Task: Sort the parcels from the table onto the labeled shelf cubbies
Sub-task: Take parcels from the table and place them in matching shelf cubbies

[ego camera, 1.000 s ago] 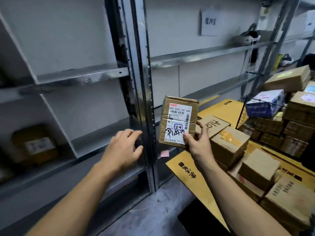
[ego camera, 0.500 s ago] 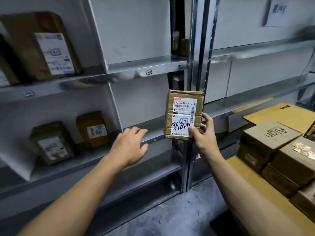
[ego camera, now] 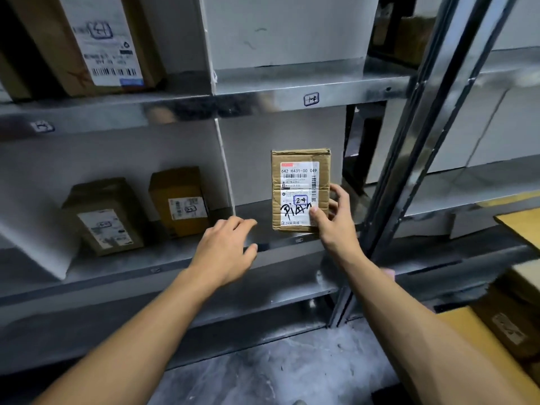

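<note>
A small brown cardboard parcel (ego camera: 301, 182) with a white label marked "24" stands upright at the front of a cubby on the middle metal shelf (ego camera: 280, 239). My right hand (ego camera: 336, 223) grips its lower right corner, thumb on the label and fingers behind. My left hand (ego camera: 225, 252) hovers relaxed and holds nothing, just left of the parcel by the shelf's front edge. A small tag (ego camera: 311, 99) sits on the shelf edge above this cubby.
Two brown parcels (ego camera: 108, 217) (ego camera: 179, 201) stand in the cubby to the left, past a white divider (ego camera: 225, 168). A larger parcel (ego camera: 87, 39) stands on the upper shelf. A metal upright (ego camera: 409, 159) rises on the right. More boxes (ego camera: 508, 323) lie on the table at lower right.
My view has swung left toward the shelves. My right hand has carried the parcel from over the table to the middle shelf's cubby. My left hand stayed relaxed beside it.
</note>
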The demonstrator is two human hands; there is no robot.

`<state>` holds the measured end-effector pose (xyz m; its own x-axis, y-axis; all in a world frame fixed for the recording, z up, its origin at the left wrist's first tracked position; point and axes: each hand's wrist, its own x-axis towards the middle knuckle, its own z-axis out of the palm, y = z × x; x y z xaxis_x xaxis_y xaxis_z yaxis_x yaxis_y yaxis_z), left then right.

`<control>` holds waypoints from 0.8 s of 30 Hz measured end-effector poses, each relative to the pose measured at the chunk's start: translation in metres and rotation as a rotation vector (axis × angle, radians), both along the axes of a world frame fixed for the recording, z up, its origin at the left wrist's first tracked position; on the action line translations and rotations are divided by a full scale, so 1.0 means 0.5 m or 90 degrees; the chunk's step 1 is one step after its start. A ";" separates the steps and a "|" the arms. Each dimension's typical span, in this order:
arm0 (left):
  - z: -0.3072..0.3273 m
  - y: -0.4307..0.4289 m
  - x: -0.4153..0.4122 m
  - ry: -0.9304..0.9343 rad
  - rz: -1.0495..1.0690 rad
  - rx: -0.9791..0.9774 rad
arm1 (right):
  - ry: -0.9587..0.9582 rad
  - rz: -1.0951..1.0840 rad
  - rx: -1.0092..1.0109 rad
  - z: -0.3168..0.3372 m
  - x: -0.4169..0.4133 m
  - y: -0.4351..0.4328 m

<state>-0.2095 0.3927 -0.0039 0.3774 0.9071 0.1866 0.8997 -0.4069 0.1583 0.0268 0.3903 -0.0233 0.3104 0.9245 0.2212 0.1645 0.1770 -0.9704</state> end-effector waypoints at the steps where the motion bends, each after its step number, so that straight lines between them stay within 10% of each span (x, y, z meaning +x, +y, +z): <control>1: -0.006 0.016 0.002 0.001 0.010 -0.004 | -0.002 0.012 -0.005 -0.009 -0.001 0.031; 24: -0.078 0.135 0.034 -0.063 0.093 -0.038 | -0.099 0.171 -0.143 -0.218 -0.006 0.347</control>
<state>-0.1927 0.4604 -0.0430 0.2239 0.9614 0.1600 0.9273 -0.2606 0.2686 0.0236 0.5638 -0.1325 0.0296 0.9991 0.0289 0.2893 0.0191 -0.9570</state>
